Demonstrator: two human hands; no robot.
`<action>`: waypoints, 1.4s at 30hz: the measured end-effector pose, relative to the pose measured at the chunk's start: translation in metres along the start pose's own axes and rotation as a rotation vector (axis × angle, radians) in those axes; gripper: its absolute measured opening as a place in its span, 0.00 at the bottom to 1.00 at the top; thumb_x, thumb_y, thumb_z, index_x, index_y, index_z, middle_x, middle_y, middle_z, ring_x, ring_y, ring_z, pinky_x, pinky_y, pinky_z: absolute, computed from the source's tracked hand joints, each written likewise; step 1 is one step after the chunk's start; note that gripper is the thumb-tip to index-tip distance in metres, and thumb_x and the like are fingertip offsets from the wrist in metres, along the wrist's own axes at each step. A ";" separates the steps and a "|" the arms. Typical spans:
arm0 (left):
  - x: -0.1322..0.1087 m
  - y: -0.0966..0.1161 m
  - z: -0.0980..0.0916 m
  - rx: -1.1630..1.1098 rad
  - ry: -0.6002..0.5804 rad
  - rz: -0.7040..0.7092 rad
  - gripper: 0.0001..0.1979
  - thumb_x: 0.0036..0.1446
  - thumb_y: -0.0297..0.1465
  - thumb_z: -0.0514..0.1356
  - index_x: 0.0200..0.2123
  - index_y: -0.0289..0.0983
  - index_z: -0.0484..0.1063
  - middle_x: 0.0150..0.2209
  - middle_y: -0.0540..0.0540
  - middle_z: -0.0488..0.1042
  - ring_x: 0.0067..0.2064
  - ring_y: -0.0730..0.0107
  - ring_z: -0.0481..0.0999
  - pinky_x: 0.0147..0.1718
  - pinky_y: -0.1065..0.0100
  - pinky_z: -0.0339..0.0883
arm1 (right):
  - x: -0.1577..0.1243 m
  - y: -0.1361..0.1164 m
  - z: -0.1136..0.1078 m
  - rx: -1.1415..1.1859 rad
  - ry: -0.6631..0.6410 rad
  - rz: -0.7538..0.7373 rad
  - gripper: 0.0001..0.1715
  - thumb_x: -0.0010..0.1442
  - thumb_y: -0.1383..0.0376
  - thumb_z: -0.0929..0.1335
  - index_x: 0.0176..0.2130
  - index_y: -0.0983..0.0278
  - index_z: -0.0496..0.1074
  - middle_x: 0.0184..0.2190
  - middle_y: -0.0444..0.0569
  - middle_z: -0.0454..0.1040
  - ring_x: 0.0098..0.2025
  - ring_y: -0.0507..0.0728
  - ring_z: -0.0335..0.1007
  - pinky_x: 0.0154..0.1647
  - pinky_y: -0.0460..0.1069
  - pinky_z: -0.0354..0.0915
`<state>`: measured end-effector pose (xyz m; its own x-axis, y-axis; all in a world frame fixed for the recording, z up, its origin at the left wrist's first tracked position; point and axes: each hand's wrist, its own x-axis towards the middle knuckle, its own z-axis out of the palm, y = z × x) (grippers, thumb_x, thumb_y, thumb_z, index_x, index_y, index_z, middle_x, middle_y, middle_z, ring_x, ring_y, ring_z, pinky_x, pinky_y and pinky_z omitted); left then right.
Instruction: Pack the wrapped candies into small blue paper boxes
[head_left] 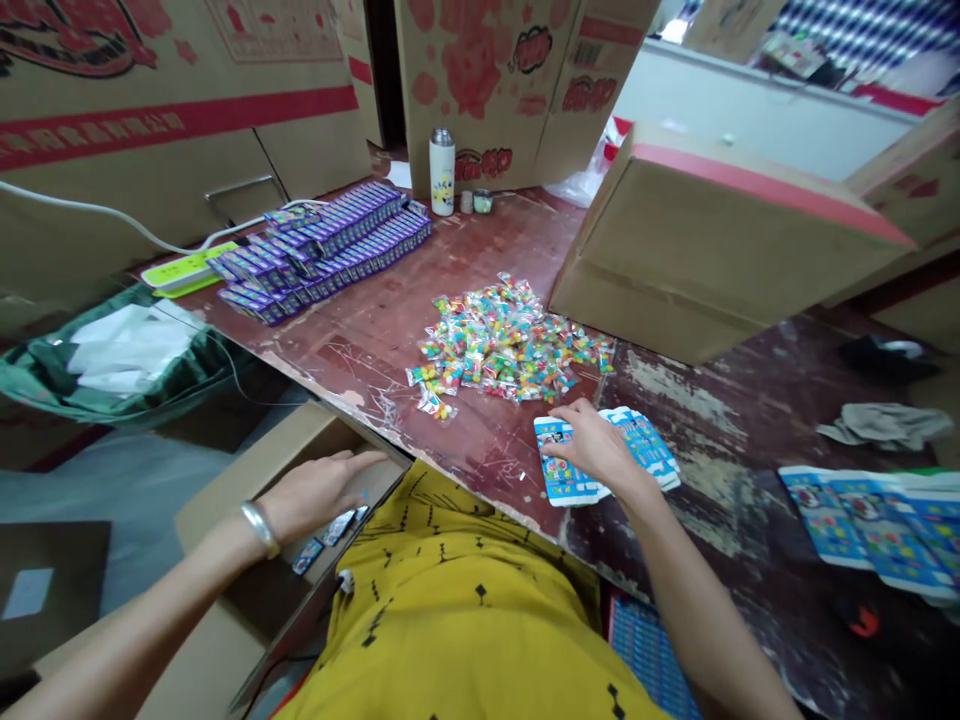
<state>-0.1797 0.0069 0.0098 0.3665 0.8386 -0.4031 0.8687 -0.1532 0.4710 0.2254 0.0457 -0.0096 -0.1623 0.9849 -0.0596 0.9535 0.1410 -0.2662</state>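
Observation:
My left hand (319, 497), with a silvery bangle at the wrist, is over an open cardboard box (259, 590) beside the table. Its fingers are stretched out and nothing shows in them. Several small blue packs (324, 540) lie in that box below the hand. On the table, my right hand (592, 445) grips the leftmost flat blue carton (568, 487), thumb across its face and fingers at its upper edge. More blue cartons (645, 445) fan out to the right under that hand. Beyond them lies a pile of small clear candy packets (502, 345) with colourful sweets.
Rows of purple boxes (322, 245) stand at the back left. A white flask (442, 172) is behind the candy. A large carton (720, 240) bounds the right back. More blue cartons (877, 525) lie far right; a green sack (135, 360) hangs left.

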 end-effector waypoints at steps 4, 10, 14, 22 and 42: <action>0.013 0.049 0.010 -0.275 0.071 0.139 0.13 0.59 0.37 0.55 0.45 0.41 0.72 0.36 0.48 0.78 0.36 0.66 0.77 0.37 0.69 0.67 | 0.006 -0.006 0.002 0.115 0.122 -0.031 0.12 0.53 0.57 0.72 0.36 0.60 0.73 0.39 0.48 0.70 0.35 0.56 0.69 0.35 0.49 0.60; 0.048 0.131 0.046 -0.442 0.379 0.322 0.17 0.55 0.43 0.61 0.41 0.38 0.68 0.42 0.43 0.75 0.41 0.62 0.75 0.42 0.63 0.68 | 0.002 -0.030 -0.016 0.692 0.234 0.079 0.16 0.56 0.53 0.69 0.28 0.62 0.66 0.21 0.40 0.66 0.20 0.50 0.59 0.23 0.46 0.56; 0.060 0.161 0.062 -0.441 0.485 0.369 0.30 0.49 0.42 0.66 0.53 0.38 0.63 0.51 0.38 0.71 0.52 0.50 0.72 0.51 0.53 0.64 | -0.003 -0.055 -0.027 0.998 0.216 0.185 0.20 0.54 0.50 0.71 0.27 0.61 0.64 0.16 0.37 0.62 0.14 0.49 0.56 0.15 0.45 0.52; 0.061 0.146 0.044 -1.147 0.117 0.462 0.29 0.55 0.36 0.64 0.59 0.38 0.64 0.55 0.38 0.71 0.57 0.53 0.70 0.56 0.53 0.62 | -0.027 -0.077 -0.021 1.190 0.073 -0.074 0.21 0.61 0.51 0.65 0.48 0.61 0.70 0.21 0.40 0.69 0.16 0.49 0.63 0.17 0.45 0.59; 0.049 0.145 0.065 -1.433 0.379 0.254 0.23 0.52 0.32 0.66 0.52 0.38 0.68 0.36 0.48 0.75 0.36 0.70 0.74 0.36 0.70 0.70 | -0.039 -0.102 0.001 1.224 0.305 0.042 0.20 0.56 0.61 0.71 0.48 0.60 0.69 0.34 0.47 0.76 0.36 0.56 0.73 0.38 0.51 0.70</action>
<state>-0.0146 -0.0081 0.0072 0.1531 0.9850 -0.0793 -0.3375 0.1275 0.9326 0.1337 -0.0071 0.0185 0.0827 0.9924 0.0907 0.0711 0.0849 -0.9938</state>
